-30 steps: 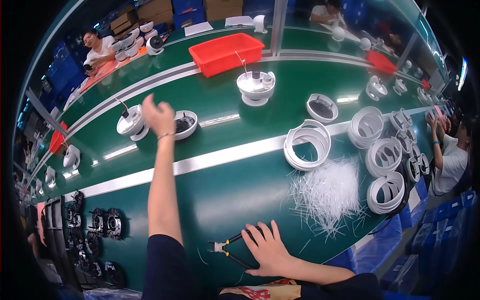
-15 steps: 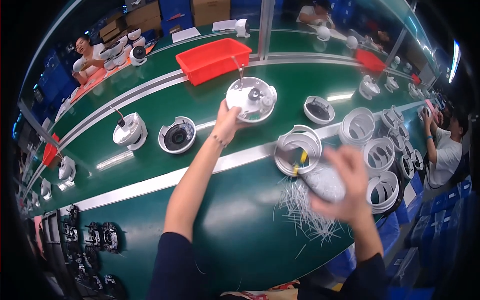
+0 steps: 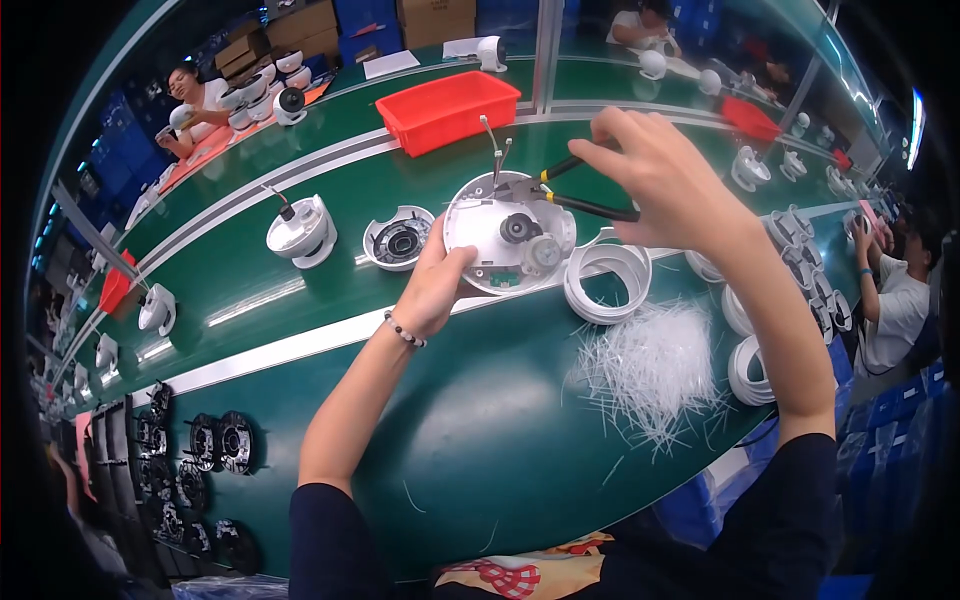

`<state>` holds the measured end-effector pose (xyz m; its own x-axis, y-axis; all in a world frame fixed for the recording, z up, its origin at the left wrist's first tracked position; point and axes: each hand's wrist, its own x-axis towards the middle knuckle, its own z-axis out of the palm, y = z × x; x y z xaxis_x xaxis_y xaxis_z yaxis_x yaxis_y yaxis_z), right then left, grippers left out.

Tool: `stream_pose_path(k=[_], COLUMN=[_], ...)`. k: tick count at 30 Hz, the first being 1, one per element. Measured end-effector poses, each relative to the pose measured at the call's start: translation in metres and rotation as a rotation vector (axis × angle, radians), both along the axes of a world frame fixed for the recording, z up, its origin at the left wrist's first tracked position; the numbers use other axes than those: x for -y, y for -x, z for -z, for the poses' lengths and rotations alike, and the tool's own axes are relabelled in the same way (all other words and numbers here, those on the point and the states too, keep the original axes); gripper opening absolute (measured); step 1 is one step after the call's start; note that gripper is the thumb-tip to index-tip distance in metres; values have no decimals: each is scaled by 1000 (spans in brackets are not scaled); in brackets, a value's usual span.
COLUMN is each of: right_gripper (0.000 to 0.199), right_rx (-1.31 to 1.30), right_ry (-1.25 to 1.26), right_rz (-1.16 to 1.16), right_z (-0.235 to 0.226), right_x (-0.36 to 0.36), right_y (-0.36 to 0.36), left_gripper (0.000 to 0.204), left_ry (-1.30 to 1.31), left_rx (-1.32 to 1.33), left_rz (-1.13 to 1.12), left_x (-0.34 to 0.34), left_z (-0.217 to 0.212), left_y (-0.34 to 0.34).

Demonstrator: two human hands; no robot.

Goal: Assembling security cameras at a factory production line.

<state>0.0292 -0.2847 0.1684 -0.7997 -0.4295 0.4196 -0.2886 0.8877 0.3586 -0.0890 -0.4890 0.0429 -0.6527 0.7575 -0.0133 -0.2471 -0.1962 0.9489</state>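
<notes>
My left hand (image 3: 436, 286) grips the lower left rim of a round white camera housing (image 3: 482, 236), thumb on its inner face. The open housing shows a black round part, a white gear-like wheel, a bit of green circuit board and wires with small plugs (image 3: 497, 155) rising from its top. My right hand (image 3: 665, 180) is closed on diagonal cutters (image 3: 590, 207) with black handles and yellow bands. Their handles are spread, and the metal jaws lie at the housing's upper part, beside the wires. What exactly the jaws touch is too small to tell.
A pile of white cable ties (image 3: 655, 365) lies right of centre, below stacked white rings (image 3: 607, 285). A red bin (image 3: 450, 112) stands at the back. Left are another white housing (image 3: 302, 232), an open shell (image 3: 398, 240) and black round parts (image 3: 236, 442). Co-workers sit around.
My right hand has moved up from beside the cable ties to the housing, bringing the cutters to its wires. The left hand still holds the housing, which now appears lower and closer.
</notes>
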Motion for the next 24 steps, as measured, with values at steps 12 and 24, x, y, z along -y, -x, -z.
stream_pose_path(k=[12, 24], right_gripper=[49, 60], right_rx=[105, -148], right_ry=[-10, 489], right_rz=[51, -112], right_z=[-3, 26], right_x=[1, 31], right_y=[-9, -44], left_gripper=[52, 59], left_ry=[22, -485], left_rx=[-56, 199], left_rz=[6, -175], left_x=[-8, -128], left_z=[20, 72], left_y=[3, 101])
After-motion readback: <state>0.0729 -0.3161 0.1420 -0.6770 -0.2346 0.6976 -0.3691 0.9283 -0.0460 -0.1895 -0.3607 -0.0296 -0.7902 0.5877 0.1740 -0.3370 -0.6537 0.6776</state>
